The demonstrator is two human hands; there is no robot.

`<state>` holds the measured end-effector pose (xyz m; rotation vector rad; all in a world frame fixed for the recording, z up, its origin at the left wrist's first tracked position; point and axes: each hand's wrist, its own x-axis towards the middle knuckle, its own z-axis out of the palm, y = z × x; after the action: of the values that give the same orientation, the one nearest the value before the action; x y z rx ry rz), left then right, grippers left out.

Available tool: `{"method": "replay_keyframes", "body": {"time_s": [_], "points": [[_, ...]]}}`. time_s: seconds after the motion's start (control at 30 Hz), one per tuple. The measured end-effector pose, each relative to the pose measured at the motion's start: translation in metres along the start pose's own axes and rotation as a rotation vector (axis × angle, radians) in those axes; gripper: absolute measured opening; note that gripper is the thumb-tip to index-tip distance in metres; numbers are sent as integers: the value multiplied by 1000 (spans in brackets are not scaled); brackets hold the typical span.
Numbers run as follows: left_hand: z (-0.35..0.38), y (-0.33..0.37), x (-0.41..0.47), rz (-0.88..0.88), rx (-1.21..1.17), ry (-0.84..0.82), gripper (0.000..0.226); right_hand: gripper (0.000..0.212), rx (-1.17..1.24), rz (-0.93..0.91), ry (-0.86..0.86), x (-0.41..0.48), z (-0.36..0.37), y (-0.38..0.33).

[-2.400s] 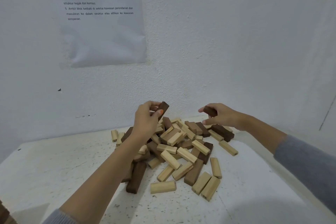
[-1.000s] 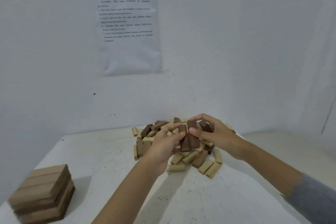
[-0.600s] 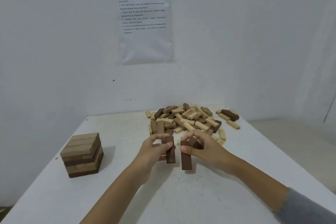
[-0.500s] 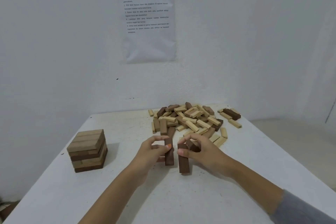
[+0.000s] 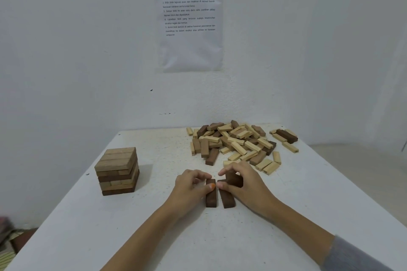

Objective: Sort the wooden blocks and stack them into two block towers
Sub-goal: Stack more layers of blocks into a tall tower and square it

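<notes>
Two dark brown blocks lie flat, side by side, on the white table [image 5: 286, 215] in front of me. My left hand [image 5: 189, 187] pinches the left dark block [image 5: 211, 196] at its far end. My right hand [image 5: 244, 182] touches the right dark block [image 5: 226, 198] with its thumb and holds a third dark block [image 5: 234, 179] under its curled fingers. A pile of loose light and dark blocks [image 5: 235, 143] lies at the back of the table. A stacked block tower [image 5: 117, 170] of several layers stands at the left.
A few stray blocks [image 5: 286, 138] lie right of the pile near the table's right edge. The wall with a printed sheet [image 5: 190, 17] rises directly behind the table. The floor shows past the left and right table edges.
Both hands carried dark blocks from the pile to the table's middle. The two blocks stood upright half a second ago and now lie flat side by side.
</notes>
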<state>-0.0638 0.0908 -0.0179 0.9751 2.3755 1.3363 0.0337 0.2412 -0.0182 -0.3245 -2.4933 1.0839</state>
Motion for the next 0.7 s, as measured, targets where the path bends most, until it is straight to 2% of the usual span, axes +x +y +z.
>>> {"method": "replay_keyframes", "body": {"time_s": [0.03,0.1,0.2,0.3,0.4,0.5,0.6,0.63,0.7], "points": [[0,0,0,11,-3,6,16,17,23,18,-2,-1,0,0],[-1,1,-2,5,-30,2,12,8,234,118,-23,-2,-4,-4],[-9,5,-5,-55,-98,-84,14,20,512,267,-89,-3,-16,-10],[-22,12,-9,-83,-113,-254,32,24,517,308,-90,-2,-24,-5],[-29,9,-10,-74,12,-384,61,29,559,279,-106,-2,-24,5],[-28,1,-9,-2,123,-366,73,23,416,231,-107,-2,-22,9],[-25,-4,-7,49,118,-317,73,19,17,139,-50,-1,-19,11],[-24,-5,-6,57,122,-310,73,19,-41,114,-45,-1,-18,12],[-24,-5,-7,79,165,-297,78,22,16,117,-78,-2,-22,8]]}}
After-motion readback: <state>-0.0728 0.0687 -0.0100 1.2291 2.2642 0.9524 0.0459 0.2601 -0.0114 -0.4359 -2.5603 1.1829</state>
